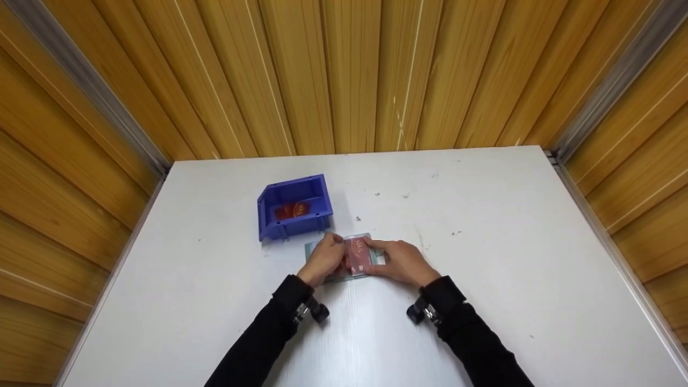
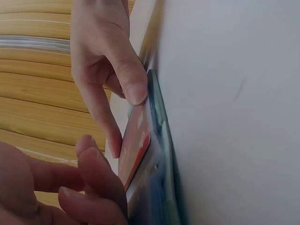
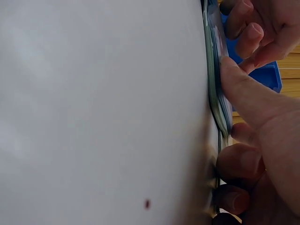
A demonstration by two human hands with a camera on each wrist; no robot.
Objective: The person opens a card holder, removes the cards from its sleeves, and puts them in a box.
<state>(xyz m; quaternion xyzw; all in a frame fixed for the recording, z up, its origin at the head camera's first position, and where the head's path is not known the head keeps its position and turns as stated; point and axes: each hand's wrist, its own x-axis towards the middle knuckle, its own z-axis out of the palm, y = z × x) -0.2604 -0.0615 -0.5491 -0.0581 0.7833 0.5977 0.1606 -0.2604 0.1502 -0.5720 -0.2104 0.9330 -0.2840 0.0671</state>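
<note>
A card holder with clear sleeves and a teal edge lies open on the white table. A red card with pale lettering lies on its right part, seemingly at or under a clear sleeve. My right hand grips the holder's right side, thumb on the near edge and fingers on the far edge. My left hand is over the holder's left part, its loosely bent fingers beside the red card. In the left wrist view, the left fingers hold nothing visible; their contact with the card is partly hidden.
A blue open-front bin stands just beyond the holder, to the left. Inside it lie red cards. Wood-patterned panels rise behind the table and along both sides.
</note>
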